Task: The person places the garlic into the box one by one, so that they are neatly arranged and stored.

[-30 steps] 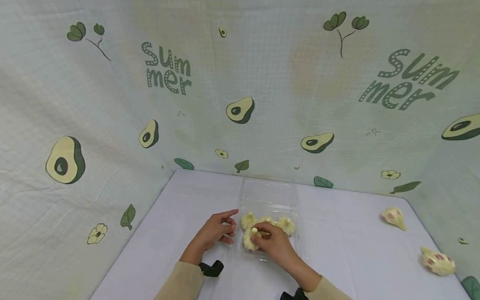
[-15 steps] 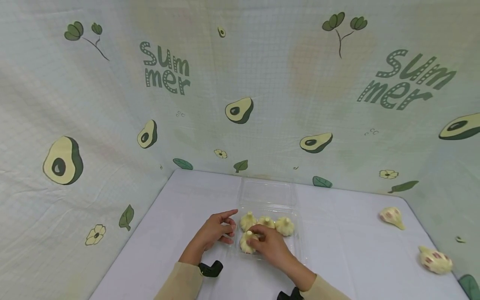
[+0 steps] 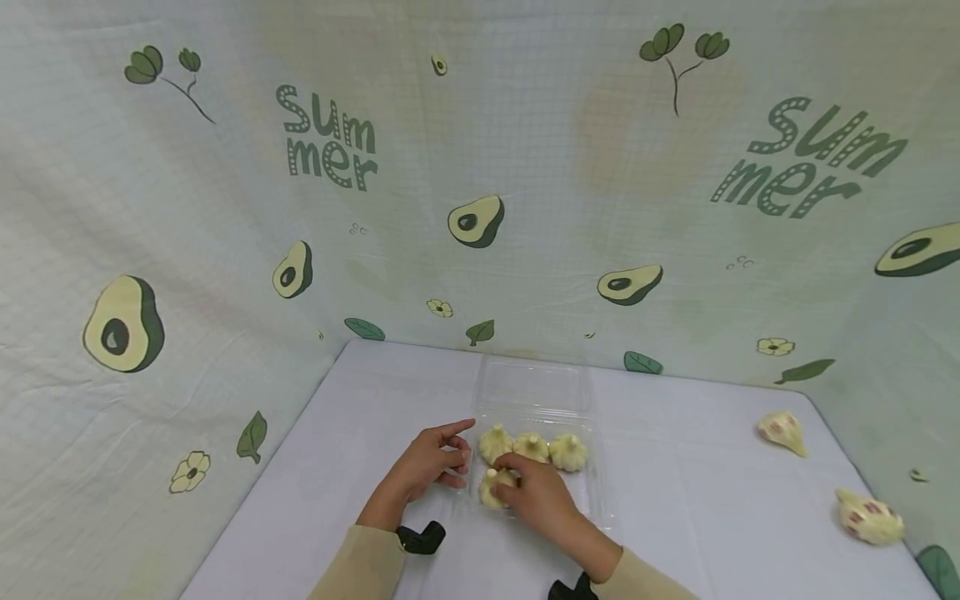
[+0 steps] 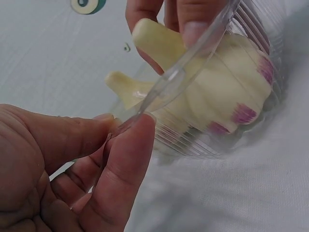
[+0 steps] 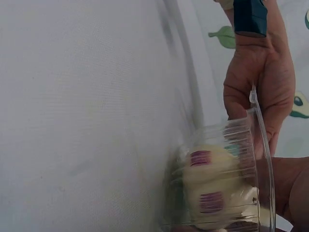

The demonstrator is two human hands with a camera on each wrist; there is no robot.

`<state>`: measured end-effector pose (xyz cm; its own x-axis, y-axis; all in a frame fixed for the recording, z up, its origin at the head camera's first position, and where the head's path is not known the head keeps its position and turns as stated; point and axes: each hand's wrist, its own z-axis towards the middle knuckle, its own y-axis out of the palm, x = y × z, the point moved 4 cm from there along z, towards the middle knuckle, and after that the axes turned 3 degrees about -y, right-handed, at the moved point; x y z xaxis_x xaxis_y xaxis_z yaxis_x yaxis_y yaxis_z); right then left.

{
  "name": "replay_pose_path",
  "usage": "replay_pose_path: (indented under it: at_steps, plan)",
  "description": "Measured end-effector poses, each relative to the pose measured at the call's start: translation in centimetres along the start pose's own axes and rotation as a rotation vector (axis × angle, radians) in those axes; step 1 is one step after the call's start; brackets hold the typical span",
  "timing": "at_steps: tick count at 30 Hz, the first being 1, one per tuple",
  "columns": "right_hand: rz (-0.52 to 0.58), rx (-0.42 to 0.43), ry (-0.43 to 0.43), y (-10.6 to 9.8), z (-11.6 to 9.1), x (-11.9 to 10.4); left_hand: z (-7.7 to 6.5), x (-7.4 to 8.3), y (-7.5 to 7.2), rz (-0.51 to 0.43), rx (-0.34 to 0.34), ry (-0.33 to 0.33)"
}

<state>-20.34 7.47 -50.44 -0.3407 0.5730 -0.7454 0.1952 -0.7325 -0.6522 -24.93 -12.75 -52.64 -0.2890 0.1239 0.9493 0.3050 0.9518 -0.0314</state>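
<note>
My right hand (image 3: 542, 498) grips a pale garlic bulb (image 3: 491, 487) at the front left inside a clear plastic container (image 3: 597, 487). Purple patches show on the bulb's underside (image 4: 244, 112) through the container wall in the left wrist view, its stem tilted up. My left hand (image 3: 431, 457) pinches the container's left rim (image 4: 159, 92) between thumb and finger. Behind the gripped bulb, a row of three garlic bulbs fills the back of the container: left (image 3: 495, 443), middle bulb (image 3: 531, 446) and right bulb (image 3: 569, 452). My right fingers partly cover the gripped bulb.
The container's clear lid (image 3: 534, 387) lies folded back, away from me. Two more garlic bulbs lie on the white table at the right, a farther bulb (image 3: 782, 432) and a nearer bulb (image 3: 870, 517). A printed cloth (image 3: 540, 150) hangs around the table.
My right hand has moved slightly left and toward me with the garlic bulb, uncovering the middle bulb of the back row. My left hand has stayed at the rim.
</note>
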Motion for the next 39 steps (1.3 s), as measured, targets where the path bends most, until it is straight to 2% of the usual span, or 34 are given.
replay_pose_path:
  at_steps: [6,8,14,22,31,39]
  plan:
    - [-0.088,0.038,-0.012,0.04,-0.11,-0.1,0.05,0.01,0.01,0.011,0.005,-0.004]
    - [-0.074,0.031,-0.001,0.03,-0.08,-0.05,0.04,0.02,-0.01,0.011,0.005,-0.004]
    - [0.063,-0.035,0.024,0.0,0.09,0.07,-0.04,0.14,-0.09,0.012,0.002,-0.004]
    - [0.148,-0.056,0.014,-0.06,0.0,0.23,0.06,0.08,-0.02,0.015,0.001,-0.007]
    - [0.06,-0.011,0.036,-0.42,-0.05,0.34,0.04,0.13,0.05,0.015,-0.003,-0.005]
    - [0.102,0.033,0.056,-0.67,-0.25,0.65,-0.03,0.13,-0.02,0.016,-0.006,-0.003]
